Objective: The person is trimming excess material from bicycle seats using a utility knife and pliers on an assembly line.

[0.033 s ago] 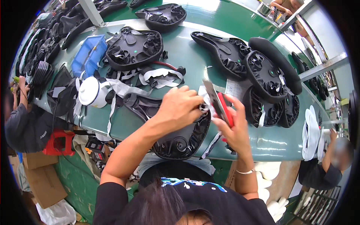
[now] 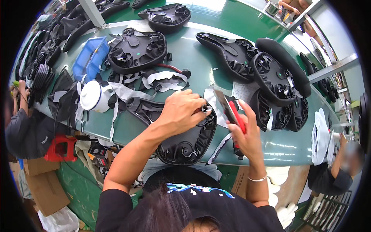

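In front of me a black bicycle-type saddle (image 2: pixel 174 145) lies underside up on the green table, its gathered cover folded in along the rim. My left hand (image 2: pixel 182 110) is closed over its upper right edge, pinching a small whitish bit of the cover edge (image 2: pixel 207 109). To the right of the saddle, my right hand (image 2: pixel 247 133) grips a red-handled blade tool (image 2: pixel 236 116). Its flat grey blade points up and left, apart from the left hand; motion blurs its exact kind. A pale fabric scrap (image 2: pixel 214 106) lies behind the blade.
Several upturned saddles (image 2: pixel 270 79) stand at the right, another (image 2: pixel 137 50) at the far left. Beside fabric scraps (image 2: pixel 166 79) are a white enamel mug (image 2: pixel 91 96) and a blue bin (image 2: pixel 91 58). Co-workers sit left (image 2: pixel 29 131) and right (image 2: pixel 336 176). Metal posts (image 2: pixel 92 13) rise from the table.
My right hand and the blade tool have shifted right and slightly down, away from my left hand. The left hand keeps its pinch at the saddle's edge.
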`<state>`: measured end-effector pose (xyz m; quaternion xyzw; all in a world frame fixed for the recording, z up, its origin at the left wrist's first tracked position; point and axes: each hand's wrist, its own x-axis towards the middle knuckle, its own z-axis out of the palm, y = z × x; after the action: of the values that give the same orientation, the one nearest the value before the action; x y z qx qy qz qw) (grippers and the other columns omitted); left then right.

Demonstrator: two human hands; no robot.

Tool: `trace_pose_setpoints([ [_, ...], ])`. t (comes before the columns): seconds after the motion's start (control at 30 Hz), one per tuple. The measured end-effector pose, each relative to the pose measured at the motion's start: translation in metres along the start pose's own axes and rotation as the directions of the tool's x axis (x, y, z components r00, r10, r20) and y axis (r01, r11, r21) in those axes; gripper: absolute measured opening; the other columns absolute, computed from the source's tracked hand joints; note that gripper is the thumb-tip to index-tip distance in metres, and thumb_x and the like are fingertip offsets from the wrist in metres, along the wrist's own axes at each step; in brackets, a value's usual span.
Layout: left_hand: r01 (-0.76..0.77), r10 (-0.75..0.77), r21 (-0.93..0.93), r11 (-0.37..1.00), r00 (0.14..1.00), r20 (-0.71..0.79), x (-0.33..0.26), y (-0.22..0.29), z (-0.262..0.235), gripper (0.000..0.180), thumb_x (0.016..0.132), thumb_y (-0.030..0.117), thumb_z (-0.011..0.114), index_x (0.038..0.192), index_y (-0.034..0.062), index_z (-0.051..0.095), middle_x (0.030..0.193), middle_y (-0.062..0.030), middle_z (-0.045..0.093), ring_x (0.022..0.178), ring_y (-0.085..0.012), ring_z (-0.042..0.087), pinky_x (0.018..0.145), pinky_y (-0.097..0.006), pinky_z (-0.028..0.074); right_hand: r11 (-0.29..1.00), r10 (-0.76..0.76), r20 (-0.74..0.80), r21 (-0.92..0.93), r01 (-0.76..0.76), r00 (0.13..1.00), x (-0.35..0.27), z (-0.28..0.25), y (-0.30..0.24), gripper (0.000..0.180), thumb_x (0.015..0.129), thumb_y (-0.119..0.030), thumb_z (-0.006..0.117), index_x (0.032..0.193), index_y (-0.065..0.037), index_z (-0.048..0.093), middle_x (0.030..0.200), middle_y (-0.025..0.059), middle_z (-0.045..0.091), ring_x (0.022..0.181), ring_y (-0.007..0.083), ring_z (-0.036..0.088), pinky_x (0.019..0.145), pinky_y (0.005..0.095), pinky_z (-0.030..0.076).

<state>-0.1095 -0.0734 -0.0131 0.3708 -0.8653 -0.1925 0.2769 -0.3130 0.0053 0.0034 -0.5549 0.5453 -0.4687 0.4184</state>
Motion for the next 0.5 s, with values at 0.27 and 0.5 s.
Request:
trace_pose_setpoints([
  [0.27, 0.284, -0.296, -0.298, 0.911, 0.955, 0.006, 0.011, 0.005, -0.001, 0.030, 0.083, 0.025, 0.061, 0.064, 0.0021, 0.056, 0.059, -0.0095, 0.047, 0.064, -0.0230, 0.051, 0.062, -0.036, 0.038, 0.577, -0.169, 0.319, -0.735, 0.356, 0.933, -0.013, -0.014, 0.010, 0.052, 0.081, -0.014, 0.066, 0.131, -0.017, 0.052, 0.068, 0.0095, 0.055, 0.053, 0.0287, 0.053, 0.048, 0.0378, 0.043],
  [0.5, -0.217, -0.411, -0.888, -0.407, 0.911, -0.034, 0.004, -0.012, -0.016, 0.015, 0.086, 0.016, 0.056, 0.081, 0.0027, 0.054, 0.065, -0.0003, 0.050, 0.058, -0.0089, 0.044, 0.059, -0.022, 0.034, 0.623, -0.007, 0.072, -0.780, 0.061, 0.997, -0.059, 0.015, -0.009, 0.047, 0.085, -0.020, 0.061, 0.131, -0.016, 0.049, 0.063, 0.0107, 0.057, 0.049, 0.0306, 0.056, 0.044, 0.0411, 0.041],
])
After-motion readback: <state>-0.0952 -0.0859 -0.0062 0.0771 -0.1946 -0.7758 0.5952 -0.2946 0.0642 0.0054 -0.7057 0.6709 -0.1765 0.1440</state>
